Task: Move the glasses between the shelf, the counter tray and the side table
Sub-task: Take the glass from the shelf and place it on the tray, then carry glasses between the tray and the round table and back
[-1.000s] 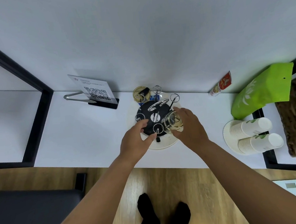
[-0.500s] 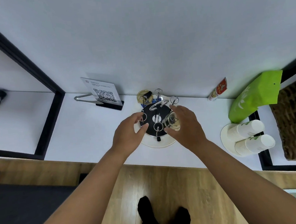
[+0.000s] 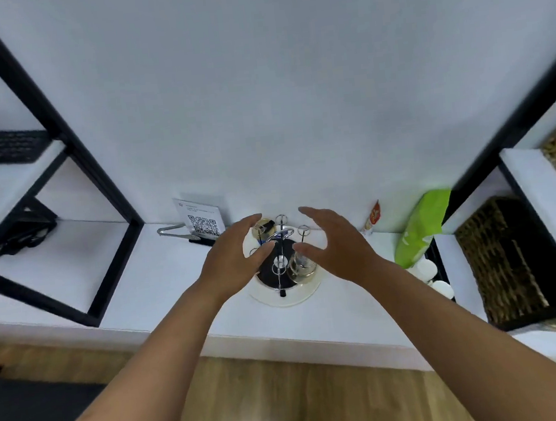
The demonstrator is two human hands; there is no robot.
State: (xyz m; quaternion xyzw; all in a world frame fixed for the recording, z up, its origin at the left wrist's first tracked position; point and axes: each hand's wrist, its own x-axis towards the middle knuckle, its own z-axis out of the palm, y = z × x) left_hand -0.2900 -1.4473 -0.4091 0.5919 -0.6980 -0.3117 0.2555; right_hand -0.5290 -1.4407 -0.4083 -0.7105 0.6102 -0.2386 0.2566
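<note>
Single head-worn wide-angle view (no second camera) looked forward and down from above at the white counter [image 3: 162, 289], fairly close.

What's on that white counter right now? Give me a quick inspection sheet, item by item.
Surface: white counter, wooden floor below.
Job's things: glass standing on the round tray with its wire rack.
Clutter: QR card, green bag, paper cups, red sachet.
Hands: left hand and right hand open above the tray, holding nothing.
Cables: nothing seen.
Surroundings: black-framed shelves, wicker basket.
</note>
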